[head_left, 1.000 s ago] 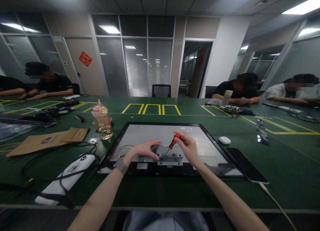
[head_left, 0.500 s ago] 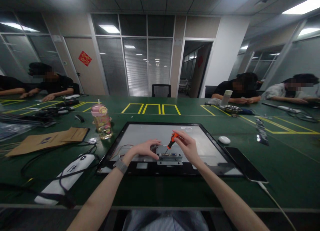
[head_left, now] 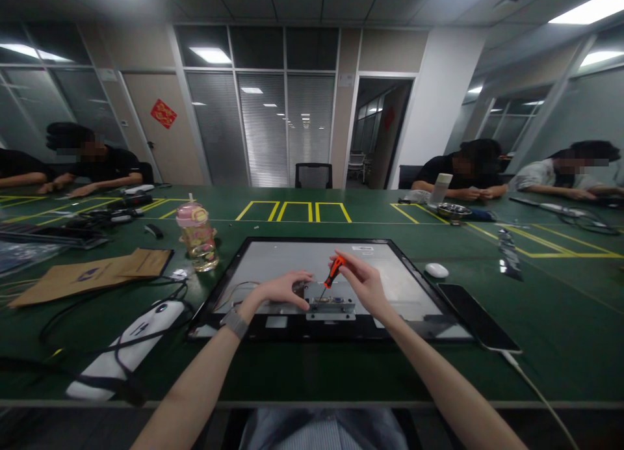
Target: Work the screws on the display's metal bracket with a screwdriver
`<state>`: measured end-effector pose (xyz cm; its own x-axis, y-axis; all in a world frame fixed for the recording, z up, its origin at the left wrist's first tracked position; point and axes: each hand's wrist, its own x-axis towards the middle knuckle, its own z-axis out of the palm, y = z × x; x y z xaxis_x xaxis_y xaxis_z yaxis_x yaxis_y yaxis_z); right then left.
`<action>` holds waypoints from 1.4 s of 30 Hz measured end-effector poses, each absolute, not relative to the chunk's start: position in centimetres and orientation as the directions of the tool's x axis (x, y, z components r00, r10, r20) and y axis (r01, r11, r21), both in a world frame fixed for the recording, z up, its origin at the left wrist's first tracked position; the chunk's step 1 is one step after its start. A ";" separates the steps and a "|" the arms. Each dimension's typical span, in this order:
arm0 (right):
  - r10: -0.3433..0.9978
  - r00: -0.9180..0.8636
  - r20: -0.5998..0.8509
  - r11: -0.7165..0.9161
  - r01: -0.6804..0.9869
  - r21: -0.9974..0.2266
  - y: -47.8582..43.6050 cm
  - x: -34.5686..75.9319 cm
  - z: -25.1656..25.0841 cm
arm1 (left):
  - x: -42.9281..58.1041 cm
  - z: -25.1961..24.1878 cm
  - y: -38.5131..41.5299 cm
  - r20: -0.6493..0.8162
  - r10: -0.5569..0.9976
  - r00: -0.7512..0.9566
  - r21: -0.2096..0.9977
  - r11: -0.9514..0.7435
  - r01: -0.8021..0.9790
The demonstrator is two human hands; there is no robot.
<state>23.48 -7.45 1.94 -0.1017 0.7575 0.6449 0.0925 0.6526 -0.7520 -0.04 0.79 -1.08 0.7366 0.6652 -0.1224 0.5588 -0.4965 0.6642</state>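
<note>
Head view: right hand [head_left: 368, 286] pinching orange-black screwdriver [head_left: 335, 270], tilted, tip down at metal bracket [head_left: 331, 312] along near side of flat panel [head_left: 283, 258]. Left hand [head_left: 280, 289] beside bracket, thumb parted from fingers; cannot tell if gripping.

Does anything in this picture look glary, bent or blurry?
Head view: the ceiling light at upper right glares white, and glass panels mirror lights; head view: the door at left leans, perhaps lens-bent; head view: fine details around the screwdriver look soft.
</note>
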 end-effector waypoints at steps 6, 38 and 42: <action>0.719 -0.001 0.695 0.690 0.125 -0.713 -7.2 23.4 2.1 | 0.2 -0.5 0.4 -0.118 0.660 0.742 0.658 -0.508 0.557; 0.894 -0.064 0.444 0.378 -0.425 -0.822 -6.8 23.2 2.1 | 0.0 -1.4 1.1 -0.103 0.658 0.746 0.651 -0.522 0.551; 0.904 -0.072 0.422 0.351 -0.440 -0.826 -6.7 23.2 1.8 | 0.0 -1.2 1.0 -0.102 0.655 0.749 0.654 -0.523 0.546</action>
